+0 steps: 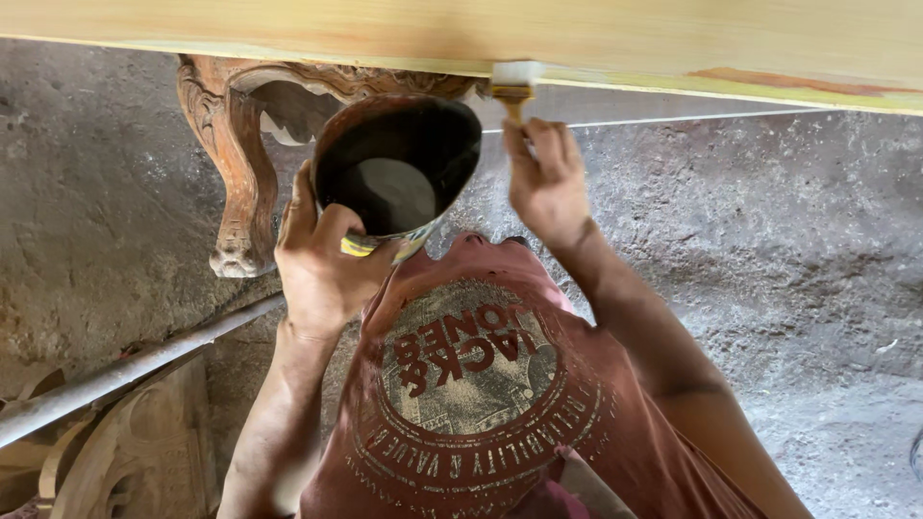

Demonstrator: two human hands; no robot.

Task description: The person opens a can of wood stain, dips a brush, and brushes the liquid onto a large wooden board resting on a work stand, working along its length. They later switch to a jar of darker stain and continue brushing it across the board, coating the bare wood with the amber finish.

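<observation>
My right hand (546,183) grips a paintbrush (513,86), handle upright, bristles touching the wooden rail (673,43) directly above; my left hand (322,264) clasps the open tin (396,168) beside it.

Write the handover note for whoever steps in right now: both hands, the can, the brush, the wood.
Left hand: gripping a round metal can with a dark inside, tilted, a pale liquid at its bottom.
Right hand: holding a small wooden-handled paintbrush, bristles against the edge of the long yellowish wooden board.
Carved brown wooden leg stands behind the can on the grey concrete floor.
Done: board looks mostly coated yellowish. Left: a reddish patch at the right edge; anything further cannot be judged.
</observation>
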